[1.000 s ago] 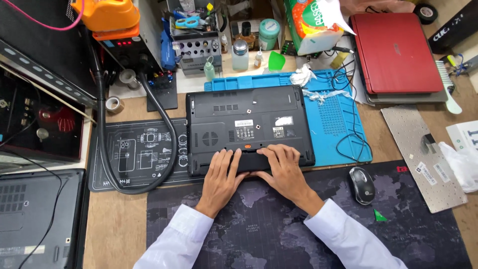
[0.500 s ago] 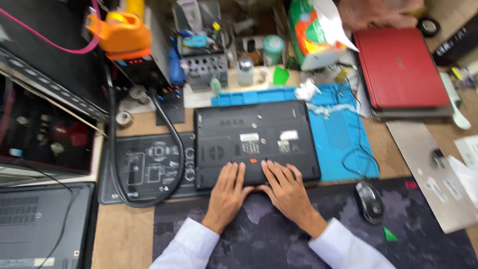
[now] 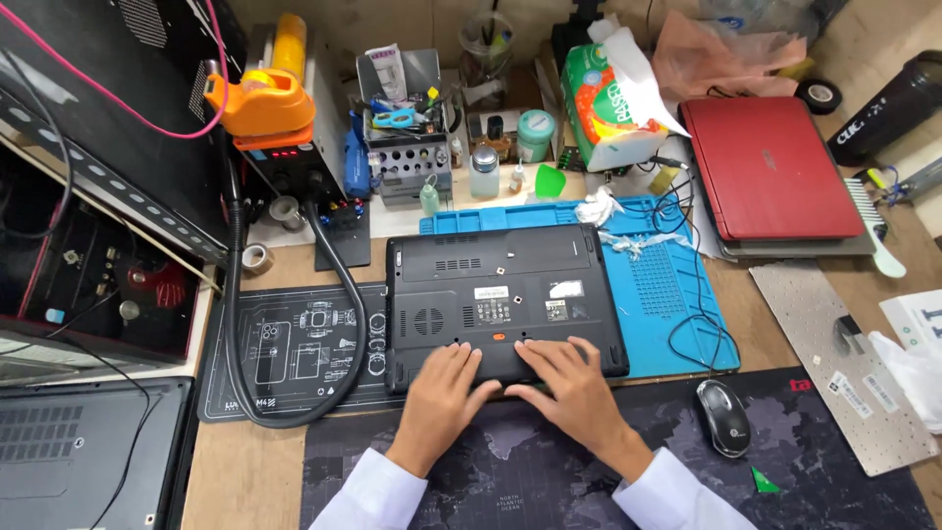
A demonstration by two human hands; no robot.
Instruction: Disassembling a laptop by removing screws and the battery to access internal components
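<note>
Both hands lie flat, fingers spread and gripping nothing, on the near edge of a black laptop (image 3: 500, 294) that rests upside down on the desk (image 3: 245, 471). The left hand (image 3: 444, 391) presses on the battery strip at the near left of the underside; the right hand (image 3: 569, 385) presses on the same strip just beside it, thumbs almost meeting. Whether the fingertips are sliding a latch or only resting cannot be made out from this angle. A small orange catch (image 3: 498, 337) shows between the two hands' fingertips.

The laptop sits partly on a blue work mat (image 3: 677, 304), which spreads out beyond the right hand, with a thin black cable looped across it. Under both wrists lies a dark desk pad printed with a map (image 3: 471, 481). A black mouse (image 3: 724, 417) rests on that pad, near the right forearm. Beyond the right hand, farther off, a closed red laptop (image 3: 770, 167) lies flat. Left of the left hand, a thick black hose (image 3: 235, 324) curves over a dark diagram mat (image 3: 294, 353), running up to an orange-topped station (image 3: 265, 103).
</note>
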